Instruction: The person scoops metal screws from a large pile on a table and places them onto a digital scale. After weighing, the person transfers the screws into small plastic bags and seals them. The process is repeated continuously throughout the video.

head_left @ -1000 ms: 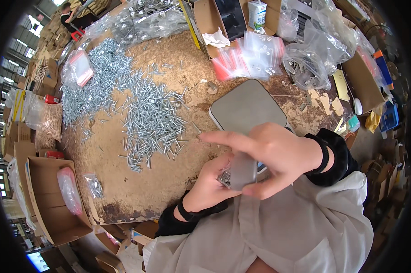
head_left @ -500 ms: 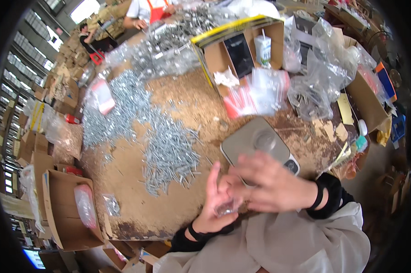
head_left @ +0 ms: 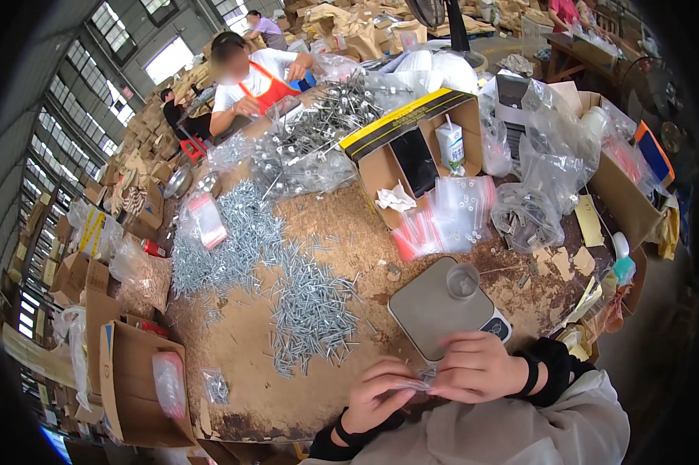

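Note:
Close to my body, my left hand (head_left: 376, 397) and my right hand (head_left: 475, 367) are both closed on a small clear plastic bag (head_left: 413, 384), pinching it between their fingertips. Fingers hide part of the bag, and its contents are hard to make out. Just beyond my right hand lies a flat grey scale (head_left: 431, 306) with a clear round cup (head_left: 463, 281) on its far corner. Loose silver screws (head_left: 310, 314) form a heap left of the scale, joining a wider pile (head_left: 229, 240) farther back. A filled small bag (head_left: 214, 386) rests near the table's left front.
Flat clear bags with red edges (head_left: 442, 217) lie before an open cardboard box (head_left: 372, 159) holding a carton drink (head_left: 451, 147). Bagged metal parts (head_left: 310, 147) cover the far side, where a person in a red apron (head_left: 264, 89) works. Another cardboard box (head_left: 125, 387) stands left.
My hands have come together, and both now pinch the bag, which lay in my open left hand before. The view has tilted up, showing more of the far side.

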A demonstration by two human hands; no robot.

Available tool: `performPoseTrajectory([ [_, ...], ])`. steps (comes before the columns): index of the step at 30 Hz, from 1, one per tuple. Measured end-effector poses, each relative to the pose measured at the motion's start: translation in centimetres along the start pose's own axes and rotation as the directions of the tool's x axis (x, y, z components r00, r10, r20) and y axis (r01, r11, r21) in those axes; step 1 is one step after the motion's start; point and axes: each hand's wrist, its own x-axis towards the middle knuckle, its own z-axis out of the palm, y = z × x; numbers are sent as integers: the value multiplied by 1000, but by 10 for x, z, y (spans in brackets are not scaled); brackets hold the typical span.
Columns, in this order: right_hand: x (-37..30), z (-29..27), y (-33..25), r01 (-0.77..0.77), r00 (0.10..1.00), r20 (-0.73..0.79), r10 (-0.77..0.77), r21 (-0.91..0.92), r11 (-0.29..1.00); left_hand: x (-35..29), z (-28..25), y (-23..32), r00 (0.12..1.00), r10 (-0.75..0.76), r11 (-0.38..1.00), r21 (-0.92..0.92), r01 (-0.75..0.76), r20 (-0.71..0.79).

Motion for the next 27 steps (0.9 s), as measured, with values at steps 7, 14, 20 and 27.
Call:
performPoseTrajectory([
  [7, -2, 12, 1, -123, 992, 28, 119, 212, 970, -3, 8, 21, 963, -147, 985, 51, 163, -226],
  [14, 3, 21, -2, -160, 987, 78, 141, 363, 918, -10, 8, 3, 997, 3, 986, 165, 10, -81],
  [20, -4, 31, -5, -211, 977, 107, 183, 410, 887, -8, 8, 4, 998, 18, 989, 149, -9, -62],
  [27, -1, 31, -8, -188, 982, 74, 173, 431, 883, -12, 11, 4, 995, 17, 992, 124, -4, -102],
])
